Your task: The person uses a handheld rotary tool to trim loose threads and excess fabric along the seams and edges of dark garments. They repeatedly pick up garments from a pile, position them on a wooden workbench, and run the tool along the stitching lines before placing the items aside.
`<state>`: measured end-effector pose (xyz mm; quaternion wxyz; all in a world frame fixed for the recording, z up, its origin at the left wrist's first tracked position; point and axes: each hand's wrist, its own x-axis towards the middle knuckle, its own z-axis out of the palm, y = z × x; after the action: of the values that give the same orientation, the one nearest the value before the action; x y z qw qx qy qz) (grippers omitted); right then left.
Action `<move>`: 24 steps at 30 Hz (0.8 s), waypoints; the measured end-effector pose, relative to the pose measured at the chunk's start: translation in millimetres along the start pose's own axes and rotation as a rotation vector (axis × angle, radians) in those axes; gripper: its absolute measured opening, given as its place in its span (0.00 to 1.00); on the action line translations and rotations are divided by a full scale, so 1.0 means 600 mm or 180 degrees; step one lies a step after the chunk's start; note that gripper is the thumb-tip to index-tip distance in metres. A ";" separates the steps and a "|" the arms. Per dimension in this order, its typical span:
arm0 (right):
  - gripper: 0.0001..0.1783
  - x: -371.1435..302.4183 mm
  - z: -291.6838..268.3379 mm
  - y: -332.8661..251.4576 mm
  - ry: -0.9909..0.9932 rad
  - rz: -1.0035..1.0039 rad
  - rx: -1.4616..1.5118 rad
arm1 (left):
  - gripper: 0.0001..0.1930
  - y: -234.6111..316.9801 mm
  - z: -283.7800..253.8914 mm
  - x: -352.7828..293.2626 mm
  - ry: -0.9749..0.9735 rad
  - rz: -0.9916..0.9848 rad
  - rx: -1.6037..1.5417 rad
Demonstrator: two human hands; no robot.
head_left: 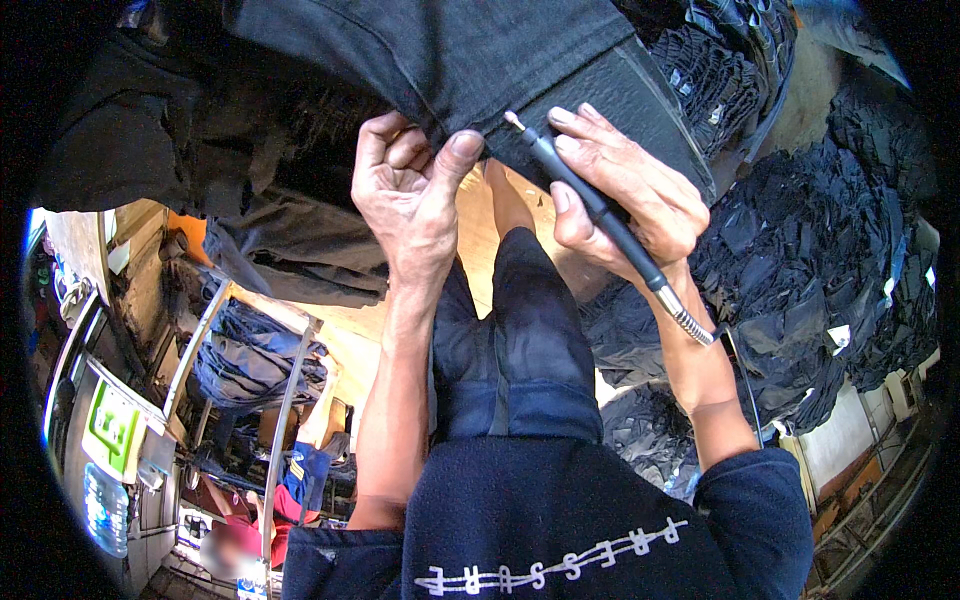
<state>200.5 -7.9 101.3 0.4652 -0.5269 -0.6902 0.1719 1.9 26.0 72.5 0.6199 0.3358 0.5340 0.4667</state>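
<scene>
A dark denim garment (500, 50) lies over a black flat board (635, 105) at the top middle. My left hand (415, 195) is closed at the garment's near edge, pinching the cloth between thumb and curled fingers. In my right hand (640, 195) is a slim black pen grinder (600, 212), held like a pen with the thumb beneath and fingers over it. Its small pale pinkish tip points up and left, close to the garment's edge; I cannot tell whether it touches. A coiled metal spring and a thin cable come from the grinder's back end.
A large heap of dark garments (800, 260) fills the right side, with another dark stack (705, 85) beyond the board. Dark trousers (300, 245) hang at the left. Lower left are a metal rack with bundled blue cloth (255, 355), a plastic bottle (105, 510) and a person in red (240, 535).
</scene>
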 end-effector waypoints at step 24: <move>0.13 -0.002 -0.002 0.001 0.0073 0.0199 -0.0084 | 0.24 -0.012 -0.003 -0.002 0.0058 0.0006 -0.0040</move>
<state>201.6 -8.9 101.2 0.4604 -0.5563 -0.6703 0.1711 1.7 22.4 65.7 0.6167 0.3282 0.5364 0.4736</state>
